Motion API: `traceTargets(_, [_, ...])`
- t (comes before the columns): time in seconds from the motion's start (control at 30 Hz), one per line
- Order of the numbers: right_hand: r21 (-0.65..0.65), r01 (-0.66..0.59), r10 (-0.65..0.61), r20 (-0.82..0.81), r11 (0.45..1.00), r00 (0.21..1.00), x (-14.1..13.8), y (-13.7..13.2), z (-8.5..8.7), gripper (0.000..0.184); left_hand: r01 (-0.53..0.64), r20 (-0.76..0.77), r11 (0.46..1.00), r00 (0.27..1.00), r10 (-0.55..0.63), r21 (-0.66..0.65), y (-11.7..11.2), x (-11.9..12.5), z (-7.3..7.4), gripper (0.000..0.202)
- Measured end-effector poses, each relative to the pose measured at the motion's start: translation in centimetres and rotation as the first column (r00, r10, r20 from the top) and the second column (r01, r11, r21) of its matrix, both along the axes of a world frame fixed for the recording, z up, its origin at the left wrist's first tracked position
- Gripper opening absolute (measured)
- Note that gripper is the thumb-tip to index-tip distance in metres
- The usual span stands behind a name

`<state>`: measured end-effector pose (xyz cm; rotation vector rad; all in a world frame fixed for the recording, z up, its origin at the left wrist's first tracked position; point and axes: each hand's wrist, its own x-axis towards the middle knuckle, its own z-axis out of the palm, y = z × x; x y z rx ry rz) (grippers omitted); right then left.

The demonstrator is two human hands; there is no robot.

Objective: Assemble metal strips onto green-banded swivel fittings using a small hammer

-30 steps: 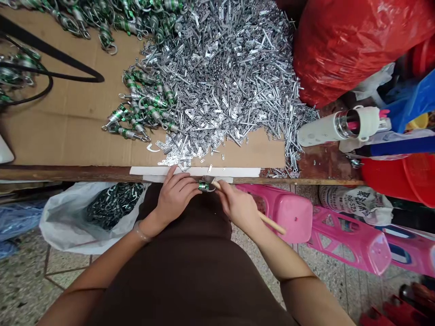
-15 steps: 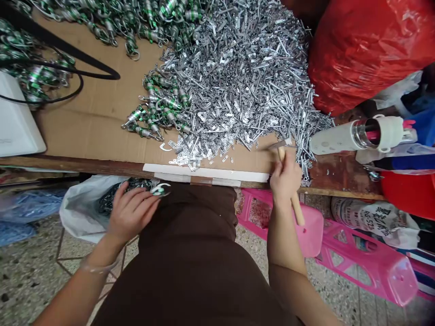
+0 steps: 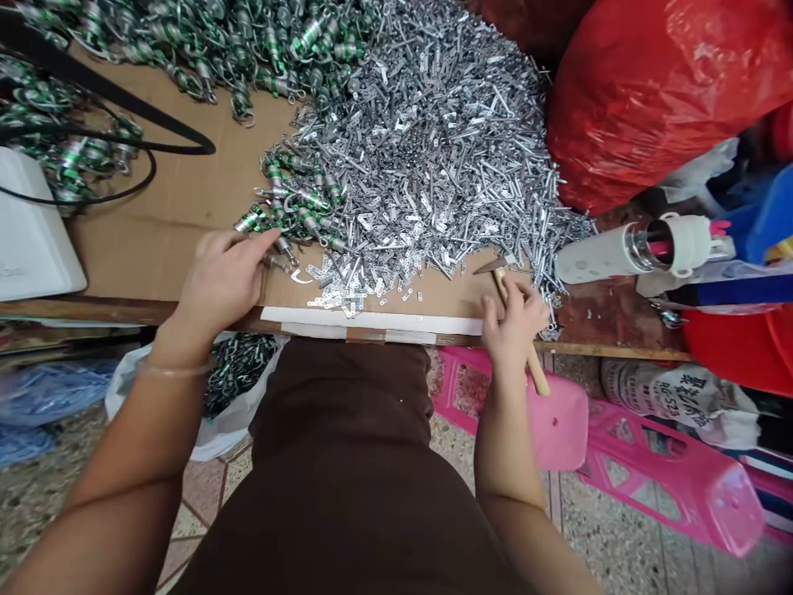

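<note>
Left hand (image 3: 221,277) open, fingers (image 3: 251,241) extended just beside green-banded clips (image 3: 251,221) on cardboard (image 3: 142,240); right hand (image 3: 515,326) closed around wooden-handled hammer (image 3: 499,283) near metal strips (image 3: 427,173).

Speckled grey terrazzo floor (image 3: 625,537) is spreading beneath the long, dark wooden workbench edge (image 3: 92,310). Below that edge on the right, bright pink plastic stools (image 3: 657,471) are lying tilted, and a white printed woven sack (image 3: 669,401) is slumping beside them. Above it on the right, a bulging red plastic bag (image 3: 644,99) and a round red plastic tub (image 3: 737,347) are sitting. Below it on the left, crumpled blue plastic sheeting (image 3: 37,397) is lying.
</note>
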<state>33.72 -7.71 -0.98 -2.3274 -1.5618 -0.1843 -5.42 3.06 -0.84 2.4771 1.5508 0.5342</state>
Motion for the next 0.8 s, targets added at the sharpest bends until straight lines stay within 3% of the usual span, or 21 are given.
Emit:
traceTargets(0.1, [0.045, -0.077, 0.081, -0.092, 0.996, 0.993, -2.1, -0.6, 0.3, 0.038, 0.088, 0.089, 0.995, 0.992, -0.091, 0.037, -1.3, 0.0, -0.3, 0.042])
traceTargets(0.13, [0.037, -0.107, 0.111, -0.134, 0.994, 0.985, -2.9, -0.6, 0.4, 0.034, 0.050, 0.131, 0.995, 0.989, -0.062, 0.092, -2.2, 0.1, -0.4, 0.037])
traceTargets(0.2, [-0.007, -0.161, 0.155, -0.234, 0.987, 0.960, -4.6, -0.1, 0.3, 0.027, -0.207, 0.237, 0.967, 0.957, 0.168, 0.150, -3.9, 1.0, -0.7, 0.032])
traceTargets(0.27, [-0.060, -0.185, 0.158, -0.311, 0.981, 0.937, -6.3, 0.9, 0.2, 0.023, -0.503, 0.294, 0.856, 0.842, 0.452, 0.123, -4.9, 2.4, -1.1, 0.045])
traceTargets(0.37, [-0.144, -0.177, 0.127, -0.301, 0.974, 0.945, -8.5, 2.6, 0.2, 0.023, -0.636, 0.221, 0.772, 0.751, 0.622, -0.010, -4.7, 4.2, -1.6, 0.061])
traceTargets(0.5, [-0.272, -0.213, 0.150, -0.233, 0.938, 0.961, -9.8, 3.8, 0.4, 0.022, -0.603, 0.260, 0.798, 0.767, 0.586, -0.020, -3.7, 3.9, -2.3, 0.046])
traceTargets(0.6, [-0.297, -0.259, 0.183, -0.260, 0.919, 0.948, -9.7, 3.6, 0.4, 0.014, -0.543, 0.257, 0.836, 0.821, 0.510, 0.076, -3.8, 2.6, -2.7, 0.036])
traceTargets(0.7, [-0.257, -0.298, 0.230, -0.265, 0.919, 0.937, -9.8, 2.9, 0.0, 0.015, -0.487, 0.213, 0.855, 0.868, 0.449, 0.178, -4.1, 1.8, -3.2, 0.029])
traceTargets(0.8, [-0.124, -0.311, 0.268, -0.278, 0.942, 0.923, -9.9, 2.4, -0.5, 0.018, -0.492, 0.273, 0.854, 0.856, 0.439, 0.171, -4.3, 1.7, -3.3, 0.027])
